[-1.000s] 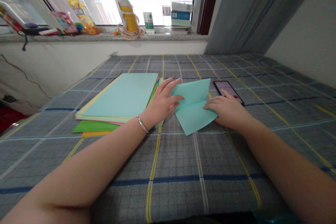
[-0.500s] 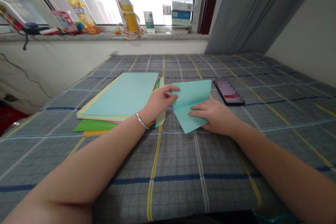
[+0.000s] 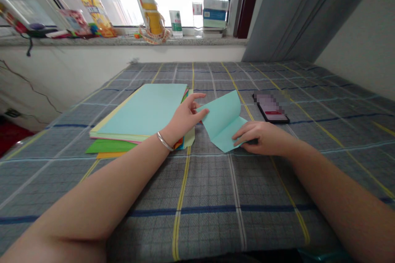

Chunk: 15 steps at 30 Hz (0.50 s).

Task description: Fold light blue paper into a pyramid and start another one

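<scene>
A folded light-blue sheet of paper [image 3: 222, 119] lies on the checked cloth in the middle of the view. My left hand [image 3: 184, 118], with a bracelet on its wrist, pinches the sheet's left corner and holds the upper flap lifted and curled. My right hand [image 3: 262, 137] presses its fingers down on the sheet's lower right part. Left of my left hand sits a stack of coloured paper [image 3: 138, 115] with a light-blue sheet on top.
A phone [image 3: 271, 109] lies screen-up to the right of the folded sheet. The grey checked cloth [image 3: 210, 197] covers the whole surface. Bottles, boxes and small items line the windowsill [image 3: 129, 42] at the back. A curtain [image 3: 296, 12] hangs at the right.
My left hand has closed on the sheet's left corner and raised the upper flap, which lay flat a second ago. My right hand slid toward the lower right edge of the sheet.
</scene>
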Each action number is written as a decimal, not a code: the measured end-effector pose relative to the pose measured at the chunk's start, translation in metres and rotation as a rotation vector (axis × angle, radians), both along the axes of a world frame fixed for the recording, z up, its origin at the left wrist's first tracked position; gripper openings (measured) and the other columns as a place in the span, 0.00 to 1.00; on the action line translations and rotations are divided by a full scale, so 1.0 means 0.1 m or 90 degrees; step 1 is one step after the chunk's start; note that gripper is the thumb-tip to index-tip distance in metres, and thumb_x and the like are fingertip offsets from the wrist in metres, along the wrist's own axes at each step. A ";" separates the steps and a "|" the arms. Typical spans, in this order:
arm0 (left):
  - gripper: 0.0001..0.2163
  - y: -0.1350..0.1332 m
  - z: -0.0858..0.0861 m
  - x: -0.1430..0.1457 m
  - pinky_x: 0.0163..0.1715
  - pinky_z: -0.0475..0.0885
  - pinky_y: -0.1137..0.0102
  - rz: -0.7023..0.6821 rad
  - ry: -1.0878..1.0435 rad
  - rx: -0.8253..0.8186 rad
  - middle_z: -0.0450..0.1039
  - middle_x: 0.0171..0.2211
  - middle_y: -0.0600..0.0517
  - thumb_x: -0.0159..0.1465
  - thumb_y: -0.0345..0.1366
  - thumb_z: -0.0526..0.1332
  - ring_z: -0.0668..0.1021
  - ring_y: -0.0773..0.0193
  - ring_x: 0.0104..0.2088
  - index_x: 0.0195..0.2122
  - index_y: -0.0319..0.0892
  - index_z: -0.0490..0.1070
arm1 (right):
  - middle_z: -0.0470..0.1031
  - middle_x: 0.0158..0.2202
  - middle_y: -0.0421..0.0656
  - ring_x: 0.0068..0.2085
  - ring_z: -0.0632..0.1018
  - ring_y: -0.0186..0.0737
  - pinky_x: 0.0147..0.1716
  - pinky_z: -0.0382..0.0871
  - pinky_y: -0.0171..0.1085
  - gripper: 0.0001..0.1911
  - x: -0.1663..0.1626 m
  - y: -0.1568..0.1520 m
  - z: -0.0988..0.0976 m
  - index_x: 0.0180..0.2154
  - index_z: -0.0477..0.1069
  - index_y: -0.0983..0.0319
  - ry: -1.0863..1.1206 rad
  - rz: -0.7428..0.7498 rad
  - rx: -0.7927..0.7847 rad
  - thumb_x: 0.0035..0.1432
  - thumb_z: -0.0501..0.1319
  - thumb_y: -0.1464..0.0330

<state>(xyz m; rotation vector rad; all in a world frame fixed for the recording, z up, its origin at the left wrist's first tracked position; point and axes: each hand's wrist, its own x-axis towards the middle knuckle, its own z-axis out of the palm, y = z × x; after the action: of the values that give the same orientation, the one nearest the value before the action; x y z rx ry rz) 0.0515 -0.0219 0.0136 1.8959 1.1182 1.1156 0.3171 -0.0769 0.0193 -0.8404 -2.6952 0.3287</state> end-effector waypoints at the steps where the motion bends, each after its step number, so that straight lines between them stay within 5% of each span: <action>1: 0.23 0.00 0.00 0.00 0.25 0.67 0.73 -0.010 0.007 0.001 0.63 0.26 0.58 0.59 0.37 0.64 0.69 0.71 0.24 0.55 0.43 0.65 | 0.82 0.42 0.38 0.44 0.80 0.39 0.47 0.72 0.38 0.14 0.01 0.00 0.01 0.38 0.81 0.54 0.005 -0.002 -0.006 0.54 0.60 0.74; 7: 0.24 0.00 -0.03 -0.01 0.26 0.67 0.72 -0.047 0.025 -0.027 0.64 0.27 0.57 0.60 0.37 0.62 0.69 0.69 0.24 0.57 0.42 0.62 | 0.81 0.43 0.39 0.45 0.79 0.40 0.48 0.72 0.39 0.16 0.06 0.00 0.06 0.37 0.81 0.55 0.008 -0.003 -0.048 0.49 0.61 0.77; 15: 0.27 -0.05 0.02 0.01 0.24 0.71 0.72 -0.074 0.054 -0.141 0.71 0.26 0.56 0.61 0.38 0.62 0.75 0.67 0.22 0.61 0.43 0.58 | 0.74 0.55 0.44 0.53 0.74 0.46 0.54 0.67 0.45 0.25 -0.11 -0.15 0.07 0.55 0.71 0.56 -0.046 0.014 0.006 0.53 0.64 0.69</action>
<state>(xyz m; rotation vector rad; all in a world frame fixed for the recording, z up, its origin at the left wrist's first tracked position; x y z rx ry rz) 0.0525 -0.0265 0.0155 1.8218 1.1129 0.8192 0.3060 -0.0915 0.0262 -0.8364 -2.7719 0.2946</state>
